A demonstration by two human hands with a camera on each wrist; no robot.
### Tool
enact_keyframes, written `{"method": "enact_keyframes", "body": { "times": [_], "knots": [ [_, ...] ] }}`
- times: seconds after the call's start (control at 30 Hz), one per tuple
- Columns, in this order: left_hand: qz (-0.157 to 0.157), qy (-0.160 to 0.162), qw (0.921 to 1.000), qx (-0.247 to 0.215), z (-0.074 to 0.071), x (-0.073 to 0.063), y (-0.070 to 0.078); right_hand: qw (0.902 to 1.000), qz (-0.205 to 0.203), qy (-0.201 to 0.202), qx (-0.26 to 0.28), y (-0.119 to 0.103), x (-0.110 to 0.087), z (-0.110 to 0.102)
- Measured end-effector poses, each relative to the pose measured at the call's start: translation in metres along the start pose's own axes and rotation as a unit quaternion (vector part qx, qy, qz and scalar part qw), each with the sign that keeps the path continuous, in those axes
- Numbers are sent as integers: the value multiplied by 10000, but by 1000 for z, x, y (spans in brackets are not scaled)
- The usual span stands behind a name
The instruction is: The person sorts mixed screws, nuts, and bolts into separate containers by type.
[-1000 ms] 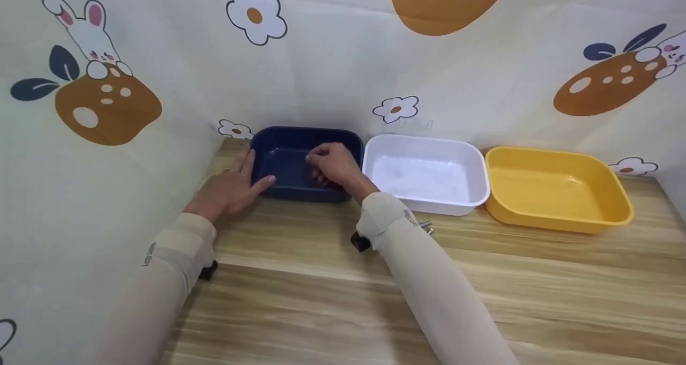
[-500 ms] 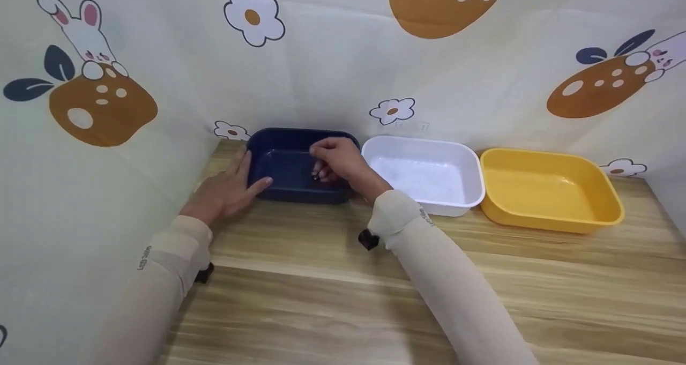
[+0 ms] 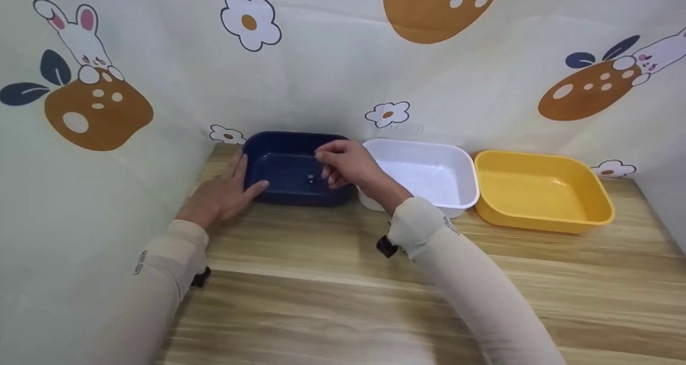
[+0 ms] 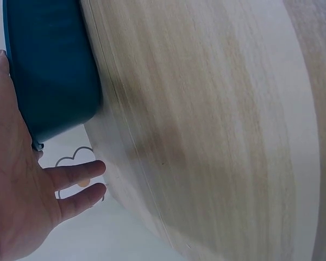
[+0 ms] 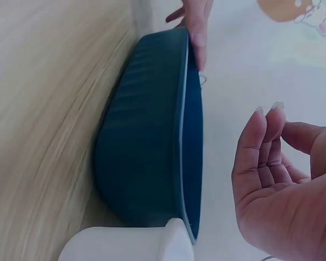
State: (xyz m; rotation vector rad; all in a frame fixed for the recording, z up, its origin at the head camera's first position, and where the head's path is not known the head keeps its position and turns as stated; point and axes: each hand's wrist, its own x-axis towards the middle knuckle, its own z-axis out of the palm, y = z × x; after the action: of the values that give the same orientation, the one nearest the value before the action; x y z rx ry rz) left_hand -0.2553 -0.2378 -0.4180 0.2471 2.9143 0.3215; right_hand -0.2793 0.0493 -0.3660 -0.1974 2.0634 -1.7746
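My left hand (image 3: 220,193) holds the left end of a dark blue plastic bin (image 3: 278,198), thumb over its front corner and fingers along its outer side. Two of those fingers stretch out straight in the left wrist view. Above the bin's right side is my right hand (image 3: 348,164), its fingers loosely bent and thumb close to the index finger. Nothing shows between its fingertips (image 5: 277,106) in the right wrist view. A small shiny metal piece (image 3: 311,179) is inside the blue bin, just left of the right hand's fingers.
A white bin (image 3: 429,172) stands close against the blue one, with a yellow bin (image 3: 546,193) to its right. All three line the back of the wooden table (image 3: 300,311). A printed cloth (image 3: 316,59) hangs behind and at the sides.
The small metal piece, at the right hand's fingers half a second ago, now shows apart from them in the blue bin. The right hand has drawn rightward; the left hand keeps its place.
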Motion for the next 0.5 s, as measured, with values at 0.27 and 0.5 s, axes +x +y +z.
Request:
{"method": "enact_keyframes", "body": {
  "times": [0.27,0.5],
  "knots": [
    [30,-8,10000,54,-1,0,0,9999,-70,-86,-67,1,-23,-3],
    [57,-9,10000,25,-1,1,0,9996,-103,-266,21,9,-38,-5]
  ]
}}
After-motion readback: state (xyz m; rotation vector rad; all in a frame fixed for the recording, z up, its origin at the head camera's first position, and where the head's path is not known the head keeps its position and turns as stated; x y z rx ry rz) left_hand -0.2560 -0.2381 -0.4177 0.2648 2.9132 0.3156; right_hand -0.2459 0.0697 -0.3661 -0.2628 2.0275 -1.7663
